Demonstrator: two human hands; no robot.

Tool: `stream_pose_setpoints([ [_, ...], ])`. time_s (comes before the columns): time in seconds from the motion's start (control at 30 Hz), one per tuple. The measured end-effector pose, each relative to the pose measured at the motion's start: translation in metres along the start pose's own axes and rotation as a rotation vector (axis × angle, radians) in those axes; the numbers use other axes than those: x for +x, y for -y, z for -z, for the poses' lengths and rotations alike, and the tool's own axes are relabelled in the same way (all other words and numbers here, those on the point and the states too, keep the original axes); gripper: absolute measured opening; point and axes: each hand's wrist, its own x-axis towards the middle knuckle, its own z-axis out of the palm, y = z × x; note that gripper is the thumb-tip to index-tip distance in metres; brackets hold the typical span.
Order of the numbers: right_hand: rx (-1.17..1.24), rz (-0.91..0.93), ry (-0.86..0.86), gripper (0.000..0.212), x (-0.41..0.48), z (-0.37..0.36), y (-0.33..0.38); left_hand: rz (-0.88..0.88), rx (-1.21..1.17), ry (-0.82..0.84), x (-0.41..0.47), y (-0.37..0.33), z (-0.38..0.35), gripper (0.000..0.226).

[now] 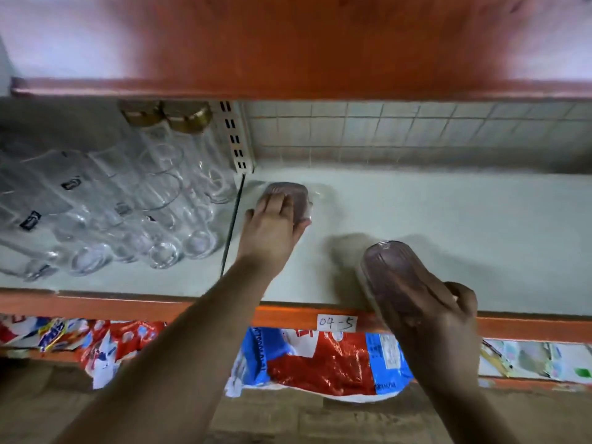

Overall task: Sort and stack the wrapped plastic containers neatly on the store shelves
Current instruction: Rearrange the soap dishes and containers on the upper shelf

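Note:
A wrapped, purple-tinted plastic container (296, 197) lies on the pale shelf (448, 225), close to the glass divider at its left end. My left hand (272, 222) rests on top of it, fingers curled over its near side. A second container (397, 277) of the same purple tint is tilted above the shelf's front edge, and my right hand (448, 318) grips it from below and behind. The two containers are apart, with a stretch of bare shelf between them.
Left of a glass divider (232, 225) stand several clear drinking glasses (128, 219) and gold-lidded jars (189, 118). An orange shelf (320, 43) hangs overhead. A tag reading 04-5 (336, 323) marks the orange front rail. Red and blue packets (320, 360) fill the shelf below.

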Motion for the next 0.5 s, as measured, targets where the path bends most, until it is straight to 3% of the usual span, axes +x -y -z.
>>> stream_pose_setpoints([
  [0.23, 0.046, 0.038, -0.068, 0.044, -0.003, 0.001, 0.004, 0.045, -0.146, 0.271, 0.033, 0.004, -0.008, 0.074],
  [0.3, 0.085, 0.051, -0.084, 0.048, -0.007, 0.002, 0.005, 0.028, -0.164, 0.193, 0.008, 0.004, -0.014, 0.074],
  [0.4, 0.093, 0.098, -0.059, 0.057, -0.008, 0.003, 0.006, 0.013, -0.223, -0.062, -0.053, 0.005, -0.022, 0.068],
  [0.5, 0.092, 0.11, -0.053, 0.057, -0.003, -0.004, 0.006, 0.041, -0.221, -0.164, -0.095, 0.008, -0.032, 0.056],
])
